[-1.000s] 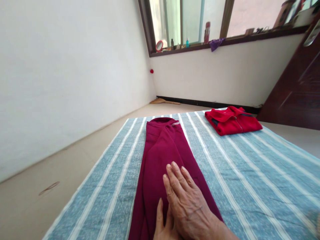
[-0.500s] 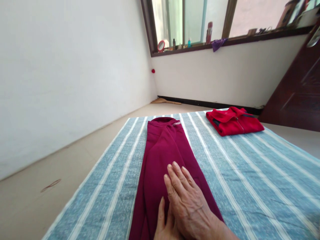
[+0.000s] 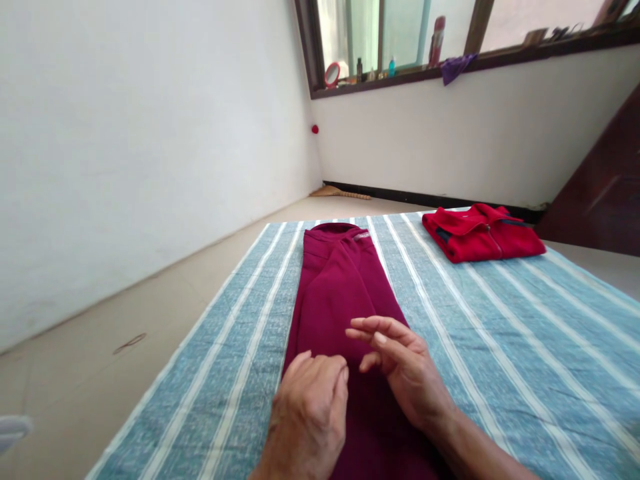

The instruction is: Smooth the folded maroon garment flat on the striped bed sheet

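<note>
Maroon garment (image 3: 340, 293) lies folded lengthwise; red zip jacket (image 3: 480, 233) sits folded at striped blue mat's (image 3: 560, 347) far corner. Left hand (image 3: 309, 417) curled on cloth, grip unclear; right hand (image 3: 405, 363) loosely open, empty.

The maroon garment (image 3: 340, 293) under you looks like a soft, matt brushed knit, with no shine on it. The red jacket (image 3: 483, 233) at the far right corner of the striped bedsheet (image 3: 520, 373) is a similar matt fleece-like cloth. That bedsheet is a rough, slubby woven cotton-like cloth. You also have a white wall (image 3: 150, 167) of smooth matt paint, a pale floor (image 3: 150, 333) with a faint sheen, and a dark wooden door (image 3: 600, 193), smooth with a low gloss. On the windowsill, the spray can (image 3: 437, 41) looks glossy.
</note>
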`<action>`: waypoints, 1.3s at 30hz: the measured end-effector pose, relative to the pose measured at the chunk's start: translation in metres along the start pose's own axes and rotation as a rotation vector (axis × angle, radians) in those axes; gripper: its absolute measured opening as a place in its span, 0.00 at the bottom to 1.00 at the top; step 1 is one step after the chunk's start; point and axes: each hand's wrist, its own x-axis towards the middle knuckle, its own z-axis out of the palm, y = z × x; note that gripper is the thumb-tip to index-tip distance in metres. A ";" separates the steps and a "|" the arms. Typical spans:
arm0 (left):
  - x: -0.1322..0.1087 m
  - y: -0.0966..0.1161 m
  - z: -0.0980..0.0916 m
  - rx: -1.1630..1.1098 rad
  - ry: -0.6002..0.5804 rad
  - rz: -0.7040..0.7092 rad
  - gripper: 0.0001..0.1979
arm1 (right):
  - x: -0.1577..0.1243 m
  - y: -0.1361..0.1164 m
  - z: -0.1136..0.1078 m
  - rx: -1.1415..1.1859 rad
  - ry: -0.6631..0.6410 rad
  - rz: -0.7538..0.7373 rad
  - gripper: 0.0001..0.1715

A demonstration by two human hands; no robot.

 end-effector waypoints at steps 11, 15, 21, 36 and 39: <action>0.010 0.000 -0.009 -0.273 -0.331 -0.307 0.12 | 0.000 0.003 0.000 0.191 -0.026 0.136 0.09; 0.009 -0.001 -0.006 -0.172 -0.312 -0.206 0.14 | 0.000 0.004 -0.002 0.187 -0.044 0.148 0.09; 0.001 -0.005 0.003 -0.050 -0.317 -0.042 0.14 | -0.001 0.006 -0.003 0.142 -0.059 0.156 0.10; 0.005 -0.008 0.001 0.038 -0.519 -0.026 0.16 | -0.004 0.009 -0.005 0.017 -0.114 0.153 0.13; 0.005 -0.010 0.003 0.037 -0.500 -0.041 0.14 | -0.004 0.009 -0.005 0.018 -0.117 0.155 0.14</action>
